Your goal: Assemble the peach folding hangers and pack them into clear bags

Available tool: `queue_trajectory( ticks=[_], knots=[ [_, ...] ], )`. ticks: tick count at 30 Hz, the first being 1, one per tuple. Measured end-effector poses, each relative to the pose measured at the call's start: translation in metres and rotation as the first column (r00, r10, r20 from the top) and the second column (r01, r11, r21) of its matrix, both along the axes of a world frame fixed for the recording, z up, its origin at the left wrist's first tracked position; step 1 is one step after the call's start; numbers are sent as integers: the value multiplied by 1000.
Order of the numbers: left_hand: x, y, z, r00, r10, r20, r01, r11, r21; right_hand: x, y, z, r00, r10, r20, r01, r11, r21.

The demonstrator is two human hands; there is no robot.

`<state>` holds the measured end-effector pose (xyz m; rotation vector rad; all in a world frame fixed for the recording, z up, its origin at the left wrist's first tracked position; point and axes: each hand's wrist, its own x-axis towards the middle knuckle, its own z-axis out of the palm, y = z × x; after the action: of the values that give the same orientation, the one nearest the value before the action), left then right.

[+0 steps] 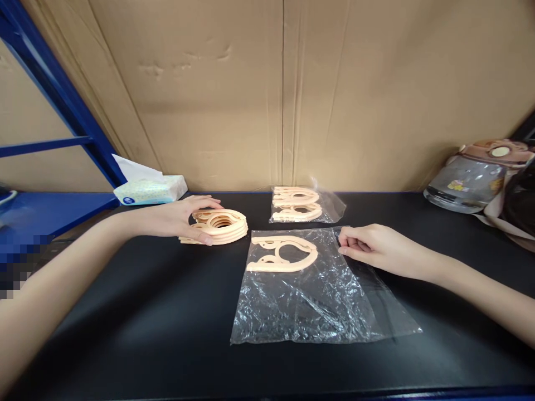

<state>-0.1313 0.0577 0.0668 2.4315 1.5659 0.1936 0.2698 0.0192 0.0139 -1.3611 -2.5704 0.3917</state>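
My left hand [178, 218] reaches round the left end of a stack of peach plastic folding hangers [228, 231], thumb in front and fingers over the far side. Whether it grips one hanger or several, I cannot tell. My right hand [370, 245] is closed, pinching the right edge of a clear plastic bag [301, 312] that lies flat on the table. At the bag's upper left lies one folded hanger [303, 264], seen through the film. Just behind, a second clear bag [334, 209] holds more peach hangers [295, 213].
The black tabletop [146, 345] runs up to a cardboard wall [217, 100]. A tissue pack [154, 189] sits at the back left, beside a blue metal frame [58, 83]. At the back right stands a clear bottle [466, 184] with a brown lid and a strap.
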Motion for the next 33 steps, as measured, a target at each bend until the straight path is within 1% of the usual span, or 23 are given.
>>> queue_trajectory(
  ticks=[3,7,10,15,17,22,27,33],
  knots=[
    [-4,6,-4,1000,-14,-1,14,1000,12,-1,1,0,1000,4,-3,-4,1000,-8],
    [-10,14,-6,998,-9,-68,8,1000,-21,-1,2,0,1000,-1,-4,0,1000,-20],
    [-10,17,-5,996,1,-88,-4,999,-35,0,1,-1,1000,-7,0,7,999,-36],
    [-1,13,0,996,25,-83,-29,998,-51,1,3,-2,1000,-16,4,16,998,-55],
    [1,12,1,998,22,-67,-25,999,-40,0,4,-2,1000,-15,4,16,998,-55],
    [2,11,-3,1000,-7,-30,8,999,34,0,4,-1,1000,-10,1,10,998,-57],
    [2,10,-6,1000,-8,-26,9,999,36,0,2,-1,1000,-9,-6,9,998,-63],
    [3,12,-7,1000,-26,-3,26,997,76,0,3,-2,1000,-5,-14,4,998,-58]
  ],
)
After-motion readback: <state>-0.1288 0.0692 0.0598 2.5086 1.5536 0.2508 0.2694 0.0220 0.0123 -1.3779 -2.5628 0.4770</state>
